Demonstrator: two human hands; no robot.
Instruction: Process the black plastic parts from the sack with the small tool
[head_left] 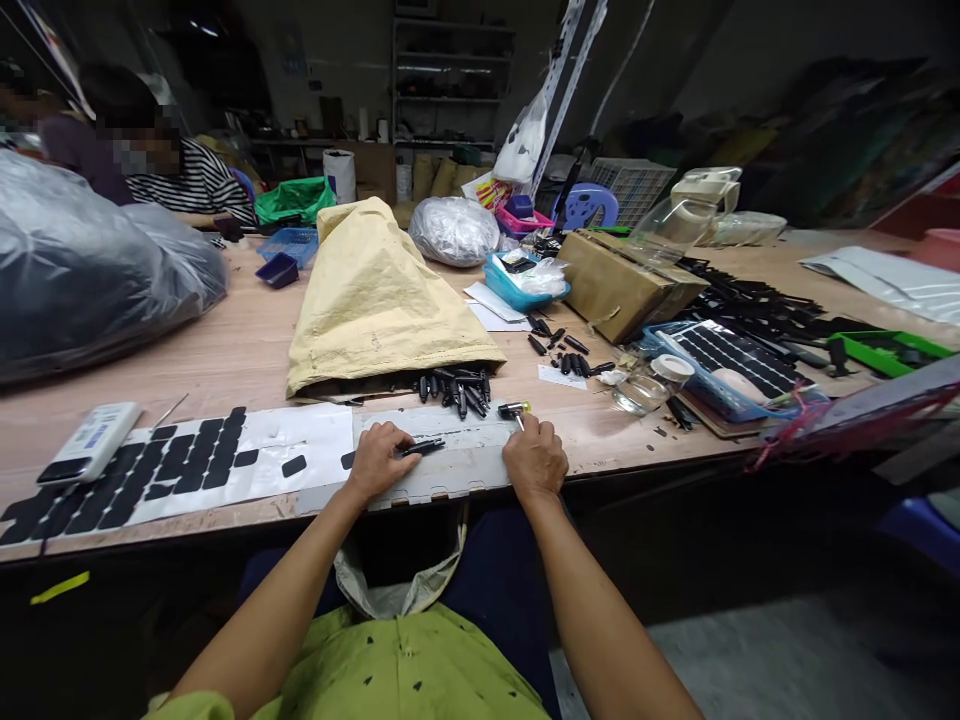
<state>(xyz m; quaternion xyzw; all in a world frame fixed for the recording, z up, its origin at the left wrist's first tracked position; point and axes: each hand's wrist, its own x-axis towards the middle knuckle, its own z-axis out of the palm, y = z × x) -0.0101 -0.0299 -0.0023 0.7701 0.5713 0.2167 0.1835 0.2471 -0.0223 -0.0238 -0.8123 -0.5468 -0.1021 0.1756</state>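
My left hand (pixel 381 460) is closed on a slim black tube-shaped part (pixel 424 447), holding it low over a grey board (pixel 465 465) at the table's front edge. In my right hand (pixel 536 460) is a small hammer (pixel 514 409), its dark head with a yellowish end pointing away from me and most of its handle hidden by the fingers. Just beyond the board lies a heap of short black parts (pixel 463 392), spilling from the mouth of a pale yellow sack (pixel 390 300).
Left of the board, black rounded pieces lie on a white sheet (pixel 322 430) beside a white box-shaped device (pixel 90 443). To the right stand a glass jar (pixel 643 390), a blue tray (pixel 712 385) and a cardboard box (pixel 622 285). Below my hands hangs an open bag (pixel 401 598). People sit at the far left.
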